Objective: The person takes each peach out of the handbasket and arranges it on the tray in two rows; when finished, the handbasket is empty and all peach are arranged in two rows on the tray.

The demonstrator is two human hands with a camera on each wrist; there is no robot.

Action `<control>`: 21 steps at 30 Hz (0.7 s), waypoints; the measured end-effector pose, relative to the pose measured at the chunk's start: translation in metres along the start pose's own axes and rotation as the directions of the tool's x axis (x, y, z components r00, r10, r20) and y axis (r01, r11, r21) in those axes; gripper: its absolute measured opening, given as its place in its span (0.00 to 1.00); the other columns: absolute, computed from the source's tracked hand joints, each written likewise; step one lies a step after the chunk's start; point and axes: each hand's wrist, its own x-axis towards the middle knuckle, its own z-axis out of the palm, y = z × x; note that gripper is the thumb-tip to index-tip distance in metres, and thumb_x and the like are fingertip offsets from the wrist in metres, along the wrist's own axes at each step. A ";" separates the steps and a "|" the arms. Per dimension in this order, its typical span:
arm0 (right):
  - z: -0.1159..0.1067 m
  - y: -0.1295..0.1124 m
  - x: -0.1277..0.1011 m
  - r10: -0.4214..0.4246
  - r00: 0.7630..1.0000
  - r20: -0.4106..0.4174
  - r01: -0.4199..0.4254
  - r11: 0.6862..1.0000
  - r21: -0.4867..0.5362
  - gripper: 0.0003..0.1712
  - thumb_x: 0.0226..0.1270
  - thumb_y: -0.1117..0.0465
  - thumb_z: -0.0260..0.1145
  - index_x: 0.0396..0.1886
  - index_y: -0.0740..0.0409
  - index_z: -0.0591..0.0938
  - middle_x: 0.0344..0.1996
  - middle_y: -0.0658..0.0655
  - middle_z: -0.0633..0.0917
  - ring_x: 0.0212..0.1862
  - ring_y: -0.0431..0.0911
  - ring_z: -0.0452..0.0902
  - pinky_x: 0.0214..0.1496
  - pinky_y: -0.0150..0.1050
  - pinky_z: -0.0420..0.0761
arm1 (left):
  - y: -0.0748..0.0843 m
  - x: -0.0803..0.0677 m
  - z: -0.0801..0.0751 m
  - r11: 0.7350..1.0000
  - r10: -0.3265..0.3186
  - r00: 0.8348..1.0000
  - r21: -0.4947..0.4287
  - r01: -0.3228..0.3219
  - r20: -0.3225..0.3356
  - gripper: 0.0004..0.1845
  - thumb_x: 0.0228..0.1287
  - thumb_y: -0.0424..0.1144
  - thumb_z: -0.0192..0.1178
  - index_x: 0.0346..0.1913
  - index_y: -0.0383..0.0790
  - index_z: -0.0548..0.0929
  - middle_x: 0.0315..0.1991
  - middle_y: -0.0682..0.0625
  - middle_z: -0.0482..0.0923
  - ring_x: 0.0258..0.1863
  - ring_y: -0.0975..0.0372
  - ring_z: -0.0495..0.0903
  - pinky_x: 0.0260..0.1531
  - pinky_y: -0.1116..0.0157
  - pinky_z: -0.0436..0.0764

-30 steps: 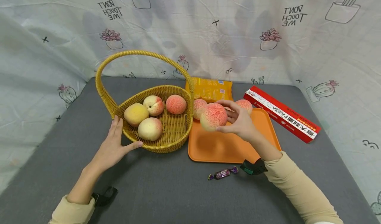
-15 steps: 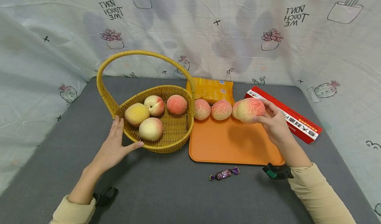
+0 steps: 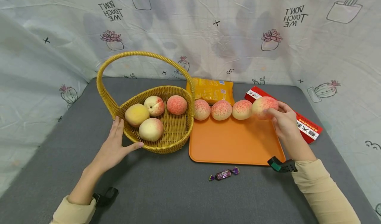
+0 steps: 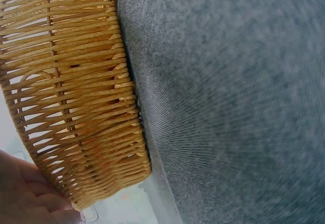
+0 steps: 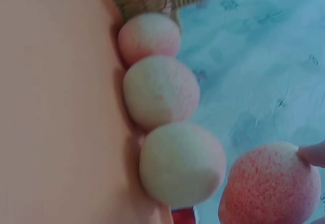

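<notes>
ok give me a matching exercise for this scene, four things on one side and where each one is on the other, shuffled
Things:
1. pink peach in the right hand
2. pale yellow peach
3. purple wrapped candy
4. red pasta box

Places:
A. in the woven yellow basket
B. on the grey cloth in front of the orange tray
C. right of the tray, behind the right hand
D. at the tray's far right corner

Pairs: 1-D, 2-A, 3-B, 4-C

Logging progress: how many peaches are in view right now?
8. Four lie in the basket; three sit along the orange tray's far edge; the right hand holds one peach at the tray's far right corner. None appear hidden.
</notes>
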 end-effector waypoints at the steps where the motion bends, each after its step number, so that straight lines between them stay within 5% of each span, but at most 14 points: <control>1: -0.001 0.000 0.002 0.002 1.000 -0.024 -0.002 1.000 -0.019 0.23 0.60 0.77 0.62 0.50 0.53 0.70 0.44 0.51 0.69 0.43 0.41 0.65 0.37 0.23 0.78 | 0.000 0.000 0.000 1.000 0.000 1.000 -0.001 0.000 0.001 0.62 0.63 0.64 0.59 0.75 0.29 0.30 0.75 0.39 0.19 0.74 0.42 0.27 0.61 0.32 0.51; 6: -0.006 0.003 0.013 0.008 0.993 -0.115 -0.018 0.996 -0.083 0.24 0.59 0.77 0.63 0.49 0.52 0.69 0.42 0.51 0.68 0.41 0.40 0.65 0.34 0.23 0.77 | -0.001 0.001 0.000 1.000 0.001 1.000 -0.002 -0.001 -0.001 0.62 0.62 0.64 0.59 0.75 0.29 0.30 0.75 0.39 0.18 0.74 0.43 0.27 0.62 0.33 0.51; 21: -0.013 0.024 0.035 0.031 0.981 -0.192 -0.088 0.950 -0.299 0.24 0.59 0.72 0.66 0.44 0.46 0.65 0.44 0.46 0.65 0.44 0.37 0.64 0.44 0.22 0.73 | 0.001 0.000 -0.001 1.000 -0.004 1.000 0.002 0.004 0.001 0.61 0.63 0.64 0.59 0.75 0.30 0.30 0.75 0.39 0.19 0.74 0.43 0.27 0.61 0.32 0.51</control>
